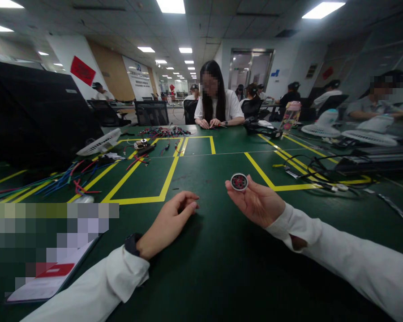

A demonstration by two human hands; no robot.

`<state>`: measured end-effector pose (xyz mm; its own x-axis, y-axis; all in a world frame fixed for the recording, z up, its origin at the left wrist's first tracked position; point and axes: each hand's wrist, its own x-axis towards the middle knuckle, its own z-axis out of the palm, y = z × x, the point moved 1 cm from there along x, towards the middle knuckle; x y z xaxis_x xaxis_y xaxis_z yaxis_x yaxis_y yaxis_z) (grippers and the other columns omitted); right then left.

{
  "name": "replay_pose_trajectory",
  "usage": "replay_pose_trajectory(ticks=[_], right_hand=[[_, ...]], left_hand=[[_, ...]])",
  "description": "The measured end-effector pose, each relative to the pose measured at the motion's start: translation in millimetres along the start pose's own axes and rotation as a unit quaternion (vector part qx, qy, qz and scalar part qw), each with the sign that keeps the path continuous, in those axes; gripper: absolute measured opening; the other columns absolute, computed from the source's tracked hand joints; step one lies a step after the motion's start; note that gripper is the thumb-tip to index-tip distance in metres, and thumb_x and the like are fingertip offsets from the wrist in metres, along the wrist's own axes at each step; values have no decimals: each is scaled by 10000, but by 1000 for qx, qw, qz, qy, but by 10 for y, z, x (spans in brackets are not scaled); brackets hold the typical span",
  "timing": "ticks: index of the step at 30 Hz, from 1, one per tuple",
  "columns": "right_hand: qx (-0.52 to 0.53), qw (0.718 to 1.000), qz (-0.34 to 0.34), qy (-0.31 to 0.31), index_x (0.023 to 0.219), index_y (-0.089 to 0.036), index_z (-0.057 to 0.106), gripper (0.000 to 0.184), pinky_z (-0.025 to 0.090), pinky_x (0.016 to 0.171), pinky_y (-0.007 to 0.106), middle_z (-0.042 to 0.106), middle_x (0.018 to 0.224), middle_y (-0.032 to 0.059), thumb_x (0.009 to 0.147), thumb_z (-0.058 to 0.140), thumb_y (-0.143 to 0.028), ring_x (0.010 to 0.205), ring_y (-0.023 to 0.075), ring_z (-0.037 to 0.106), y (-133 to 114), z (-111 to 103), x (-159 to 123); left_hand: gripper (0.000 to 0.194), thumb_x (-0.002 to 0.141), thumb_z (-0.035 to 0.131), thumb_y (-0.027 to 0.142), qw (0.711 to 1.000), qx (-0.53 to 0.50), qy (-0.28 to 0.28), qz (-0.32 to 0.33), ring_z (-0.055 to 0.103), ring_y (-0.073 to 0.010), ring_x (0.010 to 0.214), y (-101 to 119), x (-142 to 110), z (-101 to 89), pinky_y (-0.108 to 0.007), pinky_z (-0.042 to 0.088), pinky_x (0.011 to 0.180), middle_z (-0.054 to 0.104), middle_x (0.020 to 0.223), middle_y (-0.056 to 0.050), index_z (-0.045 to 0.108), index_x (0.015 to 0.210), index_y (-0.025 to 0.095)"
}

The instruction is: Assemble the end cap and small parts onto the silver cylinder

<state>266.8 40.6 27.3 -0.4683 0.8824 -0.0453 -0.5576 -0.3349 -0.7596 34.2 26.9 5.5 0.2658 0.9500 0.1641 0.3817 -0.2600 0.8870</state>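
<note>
One round silver-rimmed part (239, 182): where?
– Right hand (260, 203) pinches it between thumb and fingers, above the green worktop (204, 273).
– Left?
– Left hand (176, 217): fingers loosely curled, partly spread, well apart from it.

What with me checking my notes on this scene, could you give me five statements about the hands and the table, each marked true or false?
1. The right hand holds a small round part. True.
2. The left hand touches the round part. False: the two are well apart.
3. Coloured wires lie on the table to the person's left. True.
4. The bottle lies on its side. False: it stands upright.
5. The tape lines on the table are yellow. True.
</note>
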Motion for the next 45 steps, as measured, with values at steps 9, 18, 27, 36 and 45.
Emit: replay_pose_trajectory(ticks=[9, 18, 27, 36, 45], right_hand=[[-72, 996, -41, -24, 1268, -327, 379, 436, 448, 964, 385, 568, 1176, 0, 846, 486, -318, 959, 111, 615, -148, 183, -108], [-428, 882, -191, -44, 1082, -240, 546, 442, 489, 795, 319, 548, 1056, 40, 666, 686, -186, 922, 143, 558, 139, 115, -117], [-593, 767, -246, 25, 971, -209, 435, 434, 405, 644, 253, 518, 869, -2, 632, 703, -242, 755, 109, 487, 450, 37, -59], [-602, 769, -214, 28, 998, -214, 425, 525, 401, 651, 274, 531, 907, 6, 595, 750, -300, 785, 122, 495, 461, -11, -62], [-587, 787, -187, 9, 1026, -199, 441, 510, 438, 700, 287, 562, 946, 22, 611, 734, -243, 833, 127, 534, 388, -45, -113]], left_hand=[[253, 846, 486, 371, 1000, 21, 2, 7, 579, -183, 764, 5, -3, -6, -303, 441, 702, 615, 825, -22, 583, 1011, 205], [316, 842, 528, 313, 995, 42, 36, 79, 568, -188, 885, 153, -68, 64, -326, 447, 801, 602, 1030, -58, 512, 1143, 217], [300, 721, 690, 309, 987, 64, -1, 150, 556, -207, 904, 315, -37, 322, -332, 435, 801, 595, 960, -47, 590, 987, 215], [170, 822, 577, 327, 990, -36, 83, 112, 576, -186, 881, 300, 52, 211, -300, 441, 765, 614, 925, -50, 676, 857, 193], [232, 837, 555, 337, 991, 91, -32, 95, 556, -200, 949, 63, 89, 73, -344, 423, 862, 602, 990, -52, 699, 1002, 261]])
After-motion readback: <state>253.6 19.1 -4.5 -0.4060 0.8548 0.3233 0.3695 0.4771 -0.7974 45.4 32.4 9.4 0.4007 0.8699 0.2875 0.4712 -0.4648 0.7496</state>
